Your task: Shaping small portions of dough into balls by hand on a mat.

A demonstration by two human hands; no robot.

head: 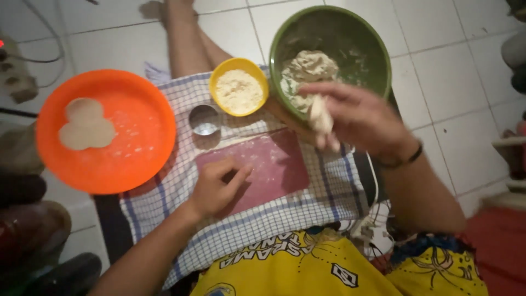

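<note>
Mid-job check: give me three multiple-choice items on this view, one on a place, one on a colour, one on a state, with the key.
1. Where do the flat dough rounds lie?
A. on the orange plate
B. in the green bowl
C. on the tiled floor

2. What colour is the small bowl of flour?
A. blue
B. yellow
C. white

3. What is the right hand doing?
A. resting flat, empty
B. holding a spoon
C. holding a piece of dough

Key: 1 A, the rounds sit at the plate's left. 2 B, its rim is yellow. 3 C, dough shows between the fingers.
</note>
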